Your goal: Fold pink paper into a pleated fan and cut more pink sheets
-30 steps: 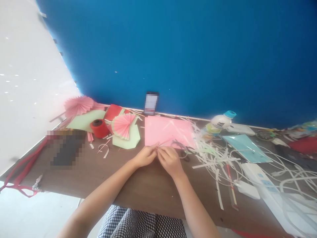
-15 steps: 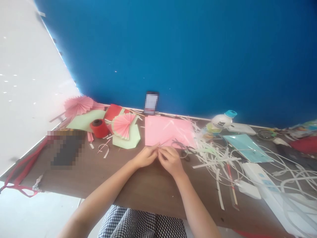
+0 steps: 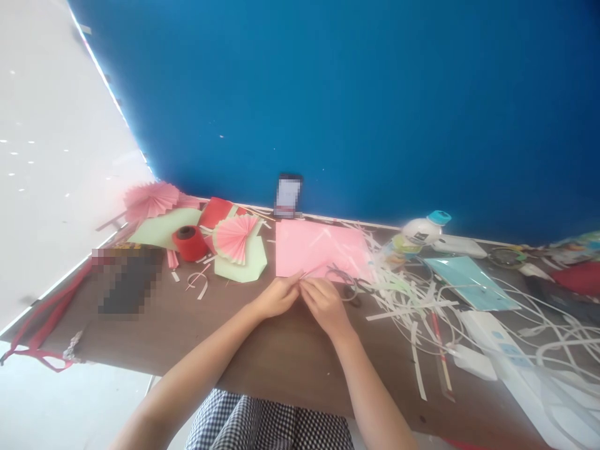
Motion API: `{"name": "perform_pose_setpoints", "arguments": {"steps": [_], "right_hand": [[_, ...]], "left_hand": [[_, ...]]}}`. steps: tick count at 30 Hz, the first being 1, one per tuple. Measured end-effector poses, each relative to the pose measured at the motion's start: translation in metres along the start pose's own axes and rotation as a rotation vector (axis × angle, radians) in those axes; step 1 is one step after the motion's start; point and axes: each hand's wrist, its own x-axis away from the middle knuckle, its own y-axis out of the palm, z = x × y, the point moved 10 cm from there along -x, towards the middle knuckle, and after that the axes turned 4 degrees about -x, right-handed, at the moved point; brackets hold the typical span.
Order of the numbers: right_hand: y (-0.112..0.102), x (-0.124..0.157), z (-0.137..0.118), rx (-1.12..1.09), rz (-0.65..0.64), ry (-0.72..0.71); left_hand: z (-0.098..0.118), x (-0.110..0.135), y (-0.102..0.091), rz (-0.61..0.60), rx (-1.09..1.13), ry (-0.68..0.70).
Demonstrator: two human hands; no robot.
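Both hands meet in the middle of the table, at the near edge of a pink paper sheet point(image 3: 319, 247). My left hand point(image 3: 280, 296) is closed in a pinch, and my right hand point(image 3: 324, 301) pinches right beside it. Between the fingertips is what looks like a thin pink paper strip point(image 3: 310, 272), mostly hidden by the fingers. Just right of my right hand lie scissors point(image 3: 355, 292) with dark handles, partly over the pink sheet.
Pink folded paper fans point(image 3: 234, 239), green paper point(image 3: 244, 265) and a red thread spool point(image 3: 189, 242) lie left. On the right are white paper strips point(image 3: 398, 300), a glue bottle point(image 3: 424, 230), a teal packet point(image 3: 473, 282), cables and a power strip point(image 3: 504, 356). A phone point(image 3: 288, 195) leans against the blue wall.
The fingers of my right hand have straightened slightly and lie flatter against those of my left. The view has shifted very slightly; nothing else has visibly moved.
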Motion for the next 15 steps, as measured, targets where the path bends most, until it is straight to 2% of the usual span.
{"name": "perform_pose_setpoints", "arguments": {"steps": [9,15], "right_hand": [[-0.001,0.0,0.012,-0.074,0.034,0.141],[0.002,0.002,0.007,-0.038,-0.015,0.04]], "left_hand": [[0.0,-0.001,0.005,-0.024,-0.09,0.01],[-0.002,-0.002,0.005,-0.022,-0.087,-0.012]]}}
